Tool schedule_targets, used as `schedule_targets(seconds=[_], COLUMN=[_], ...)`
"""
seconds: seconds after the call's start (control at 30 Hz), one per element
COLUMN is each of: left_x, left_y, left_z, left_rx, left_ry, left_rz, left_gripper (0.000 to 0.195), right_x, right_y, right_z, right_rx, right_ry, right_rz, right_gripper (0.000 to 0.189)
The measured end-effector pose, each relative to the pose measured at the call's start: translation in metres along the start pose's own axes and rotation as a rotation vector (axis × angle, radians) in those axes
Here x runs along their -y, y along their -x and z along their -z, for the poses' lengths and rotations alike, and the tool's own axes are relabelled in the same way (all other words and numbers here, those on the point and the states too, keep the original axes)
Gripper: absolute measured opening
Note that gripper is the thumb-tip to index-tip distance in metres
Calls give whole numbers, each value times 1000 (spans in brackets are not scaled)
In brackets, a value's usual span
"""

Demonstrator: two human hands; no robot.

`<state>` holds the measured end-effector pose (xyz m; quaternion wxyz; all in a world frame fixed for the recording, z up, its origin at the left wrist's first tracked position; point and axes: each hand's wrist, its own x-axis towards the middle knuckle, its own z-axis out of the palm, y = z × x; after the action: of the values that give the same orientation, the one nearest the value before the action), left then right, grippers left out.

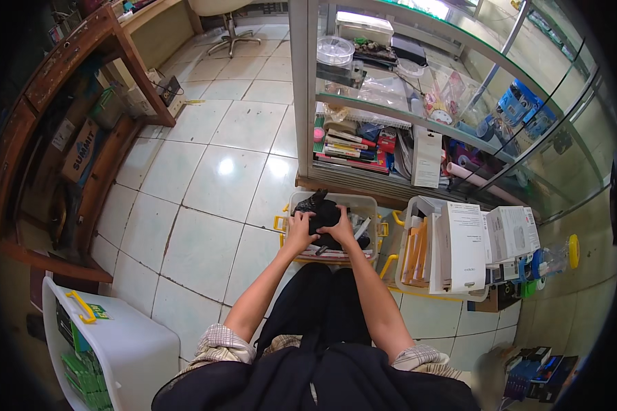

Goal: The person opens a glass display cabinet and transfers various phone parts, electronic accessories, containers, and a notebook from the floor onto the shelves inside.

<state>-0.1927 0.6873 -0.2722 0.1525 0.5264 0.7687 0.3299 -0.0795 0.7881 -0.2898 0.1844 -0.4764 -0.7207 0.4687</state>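
In front of my knees stands a translucent plastic storage bin (370,200) with yellow side latches. Both my hands are inside its rim, holding a black bundle (325,213) that looks like plastic or cloth; its exact kind cannot be told. My left hand (301,231) grips the bundle's left side, where a crinkled, shiny black part sticks up. My right hand (340,227) holds its right side, the thumb pointing inward. White strips, papers and dark items lie around and below the bundle, partly hidden by my hands.
On the right, a second bin (398,277) holds envelopes and white boxes (465,246). Behind both bins rises a glass display cabinet (303,92) with stationery and jars. A wooden shelf unit (31,128) stands left; a white bin (118,334) of green packets is at lower left.
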Motion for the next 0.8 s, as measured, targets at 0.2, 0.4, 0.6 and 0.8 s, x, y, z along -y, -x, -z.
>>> schedule_targets(seconds=[0.2, 0.4, 0.6, 0.8], left_x=[4, 3, -7, -50], left_y=[-1, -5, -12, -1], left_z=[-3, -3, 9, 24], left_rx=[17, -4, 10, -167], left_ry=[42, 144, 356, 484], left_rz=[-21, 15, -29, 26], left_gripper=[58, 50, 39, 30], right_x=[-9, -6, 10, 37], right_y=[-6, -19, -17, 0], right_z=[-3, -8, 7, 47], right_rx=[39, 41, -110, -148], right_ry=[-210, -282, -292, -431], right_rz=[46, -103, -154, -172], right_gripper=[88, 84, 70, 65])
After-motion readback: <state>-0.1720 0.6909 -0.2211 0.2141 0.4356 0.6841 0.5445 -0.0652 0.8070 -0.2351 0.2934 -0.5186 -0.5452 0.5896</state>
